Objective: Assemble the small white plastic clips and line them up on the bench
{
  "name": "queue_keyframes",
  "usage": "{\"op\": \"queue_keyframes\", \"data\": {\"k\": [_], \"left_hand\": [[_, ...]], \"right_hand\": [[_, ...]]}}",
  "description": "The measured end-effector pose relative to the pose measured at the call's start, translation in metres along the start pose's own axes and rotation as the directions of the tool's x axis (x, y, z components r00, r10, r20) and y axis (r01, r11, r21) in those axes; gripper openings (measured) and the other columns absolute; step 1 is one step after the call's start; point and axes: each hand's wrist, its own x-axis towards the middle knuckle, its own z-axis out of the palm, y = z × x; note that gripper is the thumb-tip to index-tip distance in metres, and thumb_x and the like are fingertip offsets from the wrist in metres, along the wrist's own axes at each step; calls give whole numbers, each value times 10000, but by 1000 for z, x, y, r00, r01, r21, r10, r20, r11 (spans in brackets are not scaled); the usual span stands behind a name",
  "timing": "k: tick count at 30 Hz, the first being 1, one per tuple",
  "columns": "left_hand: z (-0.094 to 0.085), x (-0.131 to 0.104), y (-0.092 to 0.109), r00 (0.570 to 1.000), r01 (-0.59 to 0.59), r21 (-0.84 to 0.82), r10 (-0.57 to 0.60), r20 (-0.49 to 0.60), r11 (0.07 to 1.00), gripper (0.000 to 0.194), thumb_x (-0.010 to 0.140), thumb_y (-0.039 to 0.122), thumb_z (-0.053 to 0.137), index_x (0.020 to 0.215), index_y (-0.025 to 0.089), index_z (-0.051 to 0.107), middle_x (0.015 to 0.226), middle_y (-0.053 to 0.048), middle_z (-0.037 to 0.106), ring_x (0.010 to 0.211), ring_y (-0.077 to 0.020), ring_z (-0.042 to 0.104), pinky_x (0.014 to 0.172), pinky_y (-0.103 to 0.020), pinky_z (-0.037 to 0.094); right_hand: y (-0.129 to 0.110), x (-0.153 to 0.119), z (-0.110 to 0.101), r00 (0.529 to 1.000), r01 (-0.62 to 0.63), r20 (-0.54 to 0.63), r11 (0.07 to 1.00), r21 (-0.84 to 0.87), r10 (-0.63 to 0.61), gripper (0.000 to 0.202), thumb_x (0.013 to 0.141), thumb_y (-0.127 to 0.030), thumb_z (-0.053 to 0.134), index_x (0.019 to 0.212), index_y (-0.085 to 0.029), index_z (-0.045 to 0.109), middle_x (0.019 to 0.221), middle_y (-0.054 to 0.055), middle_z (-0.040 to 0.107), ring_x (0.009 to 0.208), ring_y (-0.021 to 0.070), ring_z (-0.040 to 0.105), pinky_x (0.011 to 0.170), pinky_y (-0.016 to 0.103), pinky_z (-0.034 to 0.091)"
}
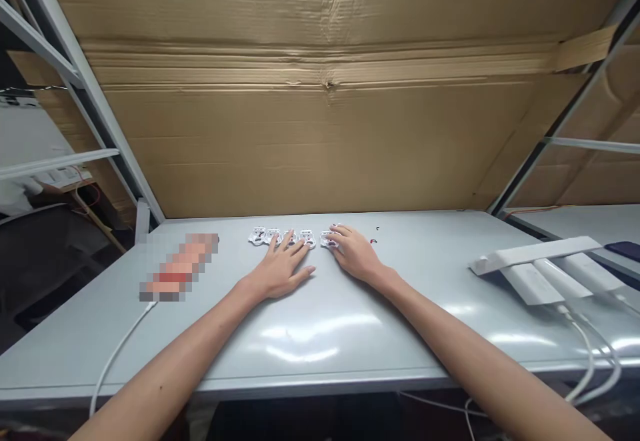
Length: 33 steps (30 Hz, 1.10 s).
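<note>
White small parts (287,237) lie in a row under both flat, open hands, left hand (280,269) and right hand (354,253), apparently touching.

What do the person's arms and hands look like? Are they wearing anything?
Both arms are bare, with no sleeves in view. The left hand and the right hand have no gloves, and no rings, watch or bracelet show on either hand or wrist. The fingers are slim with short nails. No cables or markings are on them.

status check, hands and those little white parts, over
Left hand flat, fingertips on the row of white parts. Right hand on the row's right end. Both open, nothing gripped. Nothing in the way.
</note>
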Motion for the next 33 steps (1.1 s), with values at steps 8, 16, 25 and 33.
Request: {"op": "queue_keyframes", "data": {"k": [8, 16, 25, 33], "left_hand": [[1, -2, -2, 1000, 28, -17, -28, 6, 999, 633, 1015, 574, 245, 1544, 229, 296, 1607, -70, 262, 1503, -344, 53, 1192, -579, 54], [2, -1, -1, 999, 40, -46, -39, 23, 998, 674, 1011, 600, 229, 1550, 198, 281, 1612, -90, 235, 1504, -344, 38, 1190, -585, 47], [4, 0, -4, 1000, 11, -57, -12, -11, 998, 643, 1011, 597, 252, 1535, 230, 310, 1605, -95, 261, 1501, -348, 76, 1181, -592, 97], [-2, -8, -4, 1000, 9, -30, -9, 3, 999, 624, 1014, 573, 292, 1513, 205, 361, 1604, -111, 259, 1501, -336, 95, 1191, -568, 124]], "right_hand": [[-17, -5, -11, 982, 19, 189, 996, -83, -3, 239, 952, -206, 493, 1082, -151, 686, 1142, 126, 701, 1086, 270, 619, 952, 397, 469], [-19, -5, -7, 971, 112, 211, 994, 4, -110, 387, 1017, -374, 399, 1242, -134, 603, 1310, 173, 616, 1240, 294, 533, 1071, 468, 384], [-15, -2, -12, 978, 109, 175, 992, 60, -118, 416, 996, -371, 434, 1302, -131, 581, 1341, 159, 610, 1275, 290, 527, 1094, 454, 389], [15, -3, -19, 970, -93, 216, 990, -104, 114, 467, 978, -308, 446, 1396, -107, 497, 1451, 189, 507, 1349, 309, 458, 1096, 454, 385]]}}
